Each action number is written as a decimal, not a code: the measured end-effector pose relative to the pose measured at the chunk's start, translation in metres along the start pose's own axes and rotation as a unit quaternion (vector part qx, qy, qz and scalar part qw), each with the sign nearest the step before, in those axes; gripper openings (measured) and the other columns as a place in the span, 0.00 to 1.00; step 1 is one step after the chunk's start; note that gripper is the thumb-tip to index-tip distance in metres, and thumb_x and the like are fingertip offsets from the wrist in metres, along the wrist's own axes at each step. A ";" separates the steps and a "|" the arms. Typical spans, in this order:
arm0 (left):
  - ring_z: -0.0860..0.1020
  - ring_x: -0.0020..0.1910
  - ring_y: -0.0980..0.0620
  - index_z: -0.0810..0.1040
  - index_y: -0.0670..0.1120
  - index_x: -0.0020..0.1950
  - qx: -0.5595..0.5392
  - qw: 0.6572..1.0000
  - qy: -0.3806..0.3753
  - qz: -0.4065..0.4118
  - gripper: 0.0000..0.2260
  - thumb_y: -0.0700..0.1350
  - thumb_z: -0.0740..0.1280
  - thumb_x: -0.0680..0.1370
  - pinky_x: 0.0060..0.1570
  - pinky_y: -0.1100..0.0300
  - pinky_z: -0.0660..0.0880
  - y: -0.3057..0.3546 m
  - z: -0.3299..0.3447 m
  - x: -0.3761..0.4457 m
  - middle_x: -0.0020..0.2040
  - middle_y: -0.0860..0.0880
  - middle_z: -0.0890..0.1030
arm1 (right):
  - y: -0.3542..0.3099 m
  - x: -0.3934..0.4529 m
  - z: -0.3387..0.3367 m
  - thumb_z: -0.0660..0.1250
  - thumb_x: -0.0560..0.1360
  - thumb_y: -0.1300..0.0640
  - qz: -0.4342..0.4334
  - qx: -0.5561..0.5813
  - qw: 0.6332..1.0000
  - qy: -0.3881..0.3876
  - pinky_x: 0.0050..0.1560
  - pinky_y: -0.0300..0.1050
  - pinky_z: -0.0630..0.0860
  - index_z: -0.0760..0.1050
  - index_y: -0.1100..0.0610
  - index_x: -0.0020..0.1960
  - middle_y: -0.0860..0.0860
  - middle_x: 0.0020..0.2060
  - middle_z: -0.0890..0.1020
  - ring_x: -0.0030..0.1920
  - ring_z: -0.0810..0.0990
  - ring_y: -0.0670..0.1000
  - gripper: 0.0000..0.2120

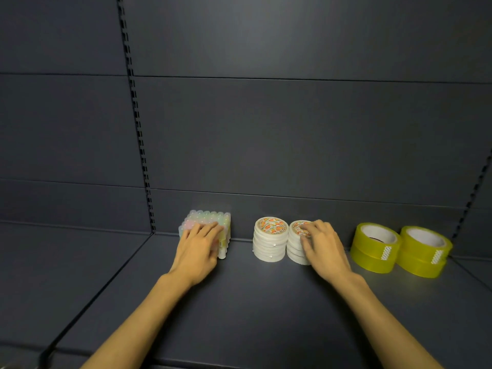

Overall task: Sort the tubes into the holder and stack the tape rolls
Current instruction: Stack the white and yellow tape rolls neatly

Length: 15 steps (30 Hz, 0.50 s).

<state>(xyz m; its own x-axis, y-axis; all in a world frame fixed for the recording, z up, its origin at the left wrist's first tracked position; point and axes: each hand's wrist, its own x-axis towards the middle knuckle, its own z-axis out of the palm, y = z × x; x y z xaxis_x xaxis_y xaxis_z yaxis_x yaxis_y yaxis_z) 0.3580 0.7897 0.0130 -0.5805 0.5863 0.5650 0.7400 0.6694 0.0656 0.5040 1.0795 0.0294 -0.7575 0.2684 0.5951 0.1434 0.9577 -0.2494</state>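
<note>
Fingers [210,229] rest flat atop upright tubes [210,218], caps up.

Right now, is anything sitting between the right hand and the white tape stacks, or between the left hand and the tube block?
Nothing visible. The right hand already rests on the right white tape stack, beside the left white tape stack. The left hand lies on the tube block.
</note>
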 end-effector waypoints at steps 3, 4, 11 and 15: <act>0.68 0.72 0.47 0.69 0.49 0.75 -0.091 0.993 0.025 -0.067 0.30 0.47 0.61 0.71 0.67 0.50 0.66 0.000 -0.007 -0.010 0.74 0.50 0.70 | -0.028 -0.003 -0.002 0.63 0.79 0.63 -0.038 0.103 0.992 0.061 0.53 0.43 0.71 0.80 0.54 0.58 0.47 0.50 0.79 0.50 0.75 0.48 0.11; 0.68 0.72 0.47 0.69 0.50 0.75 -0.118 0.988 0.044 -0.089 0.31 0.48 0.62 0.71 0.67 0.50 0.66 -0.001 -0.008 -0.013 0.75 0.50 0.69 | -0.040 -0.003 -0.001 0.63 0.78 0.63 -0.047 0.137 0.987 0.069 0.54 0.42 0.70 0.79 0.54 0.57 0.47 0.50 0.79 0.50 0.75 0.47 0.11; 0.73 0.64 0.54 0.72 0.53 0.70 -0.376 0.871 0.126 -0.290 0.23 0.52 0.65 0.75 0.66 0.56 0.68 -0.024 -0.022 -0.030 0.67 0.55 0.75 | -0.119 -0.007 0.040 0.64 0.80 0.58 -0.016 0.281 0.958 -0.059 0.62 0.38 0.71 0.76 0.55 0.66 0.47 0.59 0.78 0.60 0.76 0.44 0.14; 0.75 0.64 0.52 0.76 0.61 0.60 -0.546 0.730 0.094 -0.400 0.22 0.64 0.64 0.67 0.71 0.49 0.67 -0.051 -0.018 -0.021 0.66 0.55 0.76 | -0.153 0.005 0.071 0.59 0.84 0.55 0.145 0.409 0.895 -0.108 0.60 0.33 0.70 0.76 0.53 0.65 0.46 0.58 0.78 0.61 0.76 0.45 0.12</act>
<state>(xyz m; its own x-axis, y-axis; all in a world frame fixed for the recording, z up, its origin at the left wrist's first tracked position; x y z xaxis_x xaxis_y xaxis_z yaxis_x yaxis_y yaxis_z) 0.3385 0.7355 0.0127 -0.9943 0.0660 0.0831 0.0792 -0.0600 0.9950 0.4335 0.9272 0.0160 -0.8818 0.3828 0.2755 -0.0931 0.4314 -0.8974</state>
